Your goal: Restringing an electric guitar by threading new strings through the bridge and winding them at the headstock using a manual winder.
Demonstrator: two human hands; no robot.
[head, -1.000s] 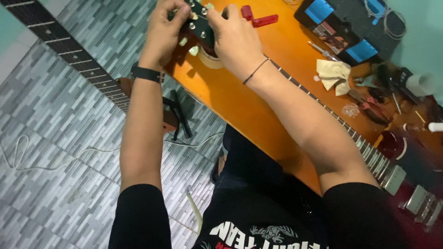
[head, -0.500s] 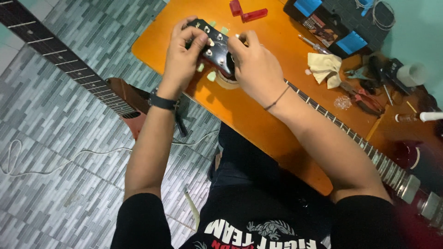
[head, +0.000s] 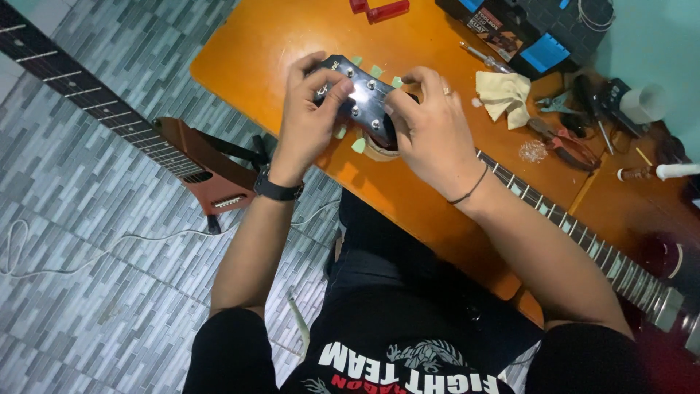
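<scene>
Head view: everything is seen from above, looking down past the person's arms.
Floor [head: 109, 306]: grey patterned tiles are seen at the left, with a thin pale cord trailing across them.
Surface [head: 270, 51]: an orange top is seen carrying the guitar and the tools.
Guitar on the surface: its neck [head: 576, 233] is laid from lower right toward the middle, ending in the black headstock [head: 361, 98] near the front edge.
Second guitar [head: 197, 164]: a reddish-brown body is stood on the floor at the left, its neck running to the upper left corner.
Tool case [head: 539, 29]: a black case with blue latches is set at the far edge.
Left hand [head: 310, 120]: the headstock's left side is gripped, fingers curled over it.
Right hand [head: 430, 128]: the headstock's right side is held, fingertips pinched at a tuner.
Cloth [head: 507, 95]: a crumpled pale rag is laid just right of the right hand.
Pliers [head: 565, 142]: red-handled, laid beyond the cloth.
</scene>
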